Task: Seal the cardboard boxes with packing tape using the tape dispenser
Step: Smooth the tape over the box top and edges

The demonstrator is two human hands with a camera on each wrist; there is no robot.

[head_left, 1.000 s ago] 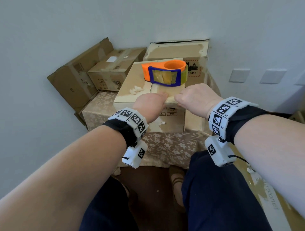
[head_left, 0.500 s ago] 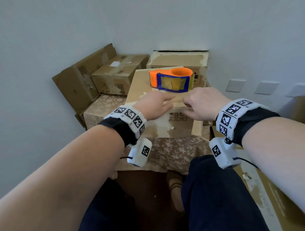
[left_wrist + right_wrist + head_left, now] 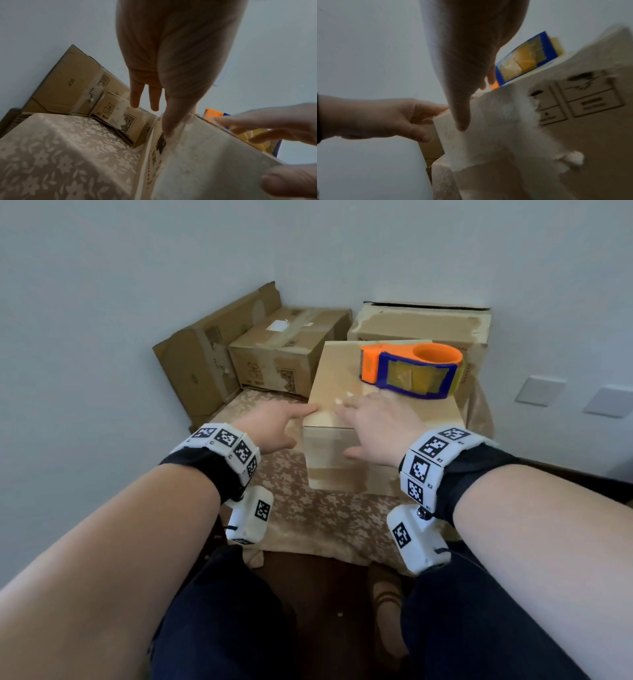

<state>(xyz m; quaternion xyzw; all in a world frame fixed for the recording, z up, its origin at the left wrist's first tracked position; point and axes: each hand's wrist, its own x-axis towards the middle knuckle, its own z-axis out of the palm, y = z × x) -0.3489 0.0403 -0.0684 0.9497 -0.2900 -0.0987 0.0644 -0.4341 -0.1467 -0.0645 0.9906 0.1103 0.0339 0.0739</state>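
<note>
A cardboard box (image 3: 339,371) stands on the cloth-covered table, its near face pale where the surface is torn. On its far right top sits the orange and blue tape dispenser (image 3: 411,371), untouched. My left hand (image 3: 298,422) holds the box's near left corner, index finger on the top edge and thumb on the side face, as the right wrist view shows (image 3: 429,121). My right hand (image 3: 352,426) lies spread on the top by the near edge, thumb straight down on the front face (image 3: 462,121). The left wrist view shows the box (image 3: 205,155) and the dispenser (image 3: 212,113) behind it.
The table (image 3: 308,508) wears a beige floral cloth. Behind the box stand a taped carton (image 3: 287,354), a carton leaning on the wall (image 3: 198,364) and a larger box (image 3: 421,323). Wall plates (image 3: 539,390) are at the right. My legs are below the table edge.
Both hands left the middle of the front top edge. The left hand went to the near left corner; the right hand spread flat on the top. The view dipped and shifted.
</note>
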